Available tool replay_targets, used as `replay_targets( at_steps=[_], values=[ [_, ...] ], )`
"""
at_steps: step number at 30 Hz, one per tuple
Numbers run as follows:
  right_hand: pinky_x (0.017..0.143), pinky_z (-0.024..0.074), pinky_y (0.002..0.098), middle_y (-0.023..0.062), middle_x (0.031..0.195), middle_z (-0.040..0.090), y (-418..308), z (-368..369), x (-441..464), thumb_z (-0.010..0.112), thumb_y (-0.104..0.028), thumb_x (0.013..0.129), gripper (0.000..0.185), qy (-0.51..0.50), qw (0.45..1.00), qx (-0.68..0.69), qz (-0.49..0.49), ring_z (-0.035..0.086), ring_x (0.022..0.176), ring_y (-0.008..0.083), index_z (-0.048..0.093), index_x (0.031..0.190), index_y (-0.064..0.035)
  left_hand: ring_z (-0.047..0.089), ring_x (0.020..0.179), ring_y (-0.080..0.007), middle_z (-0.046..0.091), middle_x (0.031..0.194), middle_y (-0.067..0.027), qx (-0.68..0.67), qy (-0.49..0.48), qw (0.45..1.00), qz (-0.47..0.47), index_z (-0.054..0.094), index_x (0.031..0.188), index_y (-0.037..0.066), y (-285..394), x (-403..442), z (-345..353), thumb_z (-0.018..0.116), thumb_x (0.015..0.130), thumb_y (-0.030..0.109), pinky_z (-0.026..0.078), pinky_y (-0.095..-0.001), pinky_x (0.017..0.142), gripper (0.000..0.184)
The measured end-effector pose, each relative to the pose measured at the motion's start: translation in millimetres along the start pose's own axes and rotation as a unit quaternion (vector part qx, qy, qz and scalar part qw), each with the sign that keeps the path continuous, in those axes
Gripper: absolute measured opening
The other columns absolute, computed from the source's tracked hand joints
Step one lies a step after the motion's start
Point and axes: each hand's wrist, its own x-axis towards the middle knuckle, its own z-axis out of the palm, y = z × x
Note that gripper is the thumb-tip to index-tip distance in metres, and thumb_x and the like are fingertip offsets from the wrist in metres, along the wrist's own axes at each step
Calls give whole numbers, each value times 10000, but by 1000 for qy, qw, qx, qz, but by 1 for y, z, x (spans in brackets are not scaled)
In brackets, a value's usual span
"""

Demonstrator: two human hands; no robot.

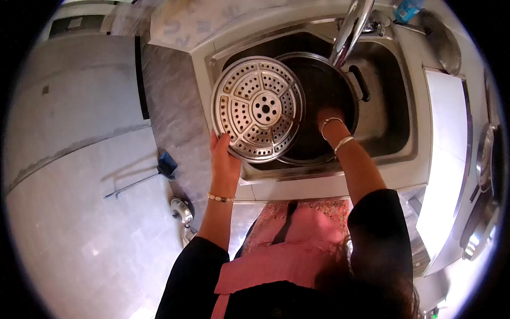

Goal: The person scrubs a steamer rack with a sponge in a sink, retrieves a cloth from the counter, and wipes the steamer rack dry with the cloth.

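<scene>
My left hand [226,159] grips a round metal steamer rack [258,109] by its lower left edge, thumb on the upper face. The rack is punched with many small holes and tilts over the left side of the sink, overlapping a wide dark pot [311,85]. The pot sits in the steel sink [390,109], its black handle [360,83] toward the right. Inside the pot, among what looks like dark water, is my right hand [329,116]. Its fingers are hidden, so whether they hold anything does not show.
A chrome faucet [351,34] reaches over the pot from behind. At the right are a pan [441,42] and a white board-like panel [445,114] on the counter. On the floor to the left lie a blue-headed long-handled tool [167,165] and a lidded pot [181,211].
</scene>
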Motion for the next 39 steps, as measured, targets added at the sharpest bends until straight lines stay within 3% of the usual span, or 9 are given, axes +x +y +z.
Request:
replay_targets(
  at_steps=[3, 7, 9, 13, 25, 27, 31, 32, 39],
  values=[
    [778, 495, 379, 166, 969, 616, 10, -18, -33, 597, -82, 802, 167, 80, 963, 236, -104, 606, 895, 278, 618, 957, -24, 489, 1131, -250, 467, 1260, -105, -33, -23, 999, -20, 342, 1303, 89, -8, 1, 0, 479, 858, 91, 441, -408, 934, 466],
    [648, 498, 303, 132, 830, 613, -37, -41, -108, 613, -7, 748, 134, 351, 669, 599, -265, 614, 721, 244, 596, 879, -30, 495, 1120, -249, 486, 1236, -107, -56, -42, 997, -39, 368, 1281, 81, -24, 4, 6, 480, 859, 91, 438, -406, 938, 437],
    [728, 483, 336, 119, 877, 607, -66, -48, -136, 613, -5, 749, 168, 381, 643, 600, -284, 591, 812, 276, 593, 913, -33, 498, 1112, -248, 493, 1228, -105, -40, -57, 997, -36, 373, 1277, 73, -30, 6, 12, 479, 863, 95, 433, -404, 941, 428],
    [997, 301, 491, 140, 1257, 455, -103, -49, -142, 577, -82, 783, 443, 446, 705, 415, -363, 408, 1179, 329, 490, 1218, -79, 510, 1087, -221, 490, 1225, -81, -100, 18, 990, -102, 385, 1284, 97, -24, -2, 29, 414, 848, 8, 440, -357, 925, 446],
    [1040, 258, 468, 240, 1323, 346, -50, -12, -71, 477, -128, 857, 468, 466, 765, 427, -123, 329, 1231, 397, 354, 1282, 23, 498, 1110, -250, 490, 1228, -116, -44, -32, 997, -45, 400, 1262, 46, -21, -16, 28, 409, 826, 31, 417, -391, 958, 436],
    [1049, 239, 477, 269, 1314, 347, -74, 6, -118, 496, -141, 850, 488, 445, 777, 411, -172, 322, 1239, 399, 352, 1284, 30, 503, 1105, -243, 505, 1215, -116, 115, -74, 991, -7, 431, 1235, 34, -21, -11, 23, 429, 849, 94, 409, -380, 967, 390],
    [1070, 188, 482, 201, 1336, 358, -110, -17, -164, 511, -169, 834, 506, 389, 771, 388, -322, 297, 1277, 354, 366, 1289, -4, 510, 1085, -229, 516, 1210, -89, -56, 19, 991, -117, 459, 1216, 54, -18, -17, 26, 401, 918, 247, 408, -366, 948, 360],
    [1078, 165, 484, 173, 1347, 359, -112, -28, -161, 507, -172, 822, 489, 403, 753, 397, -337, 282, 1292, 334, 397, 1272, -13, 494, 1105, -228, 498, 1234, -93, -164, -86, 978, -98, 442, 1232, 59, -22, -22, 18, 378, 932, 256, 394, -373, 956, 364],
    [1007, 350, 391, 207, 1262, 447, -30, -33, -44, 451, 34, 790, 463, 466, 768, 372, -232, 430, 1174, 360, 419, 1250, -2, 437, 1186, -245, 460, 1284, -96, -76, 18, 996, -39, 376, 1291, 64, -14, -14, 14, 415, 914, 217, 355, -410, 1014, 409]
  ],
)
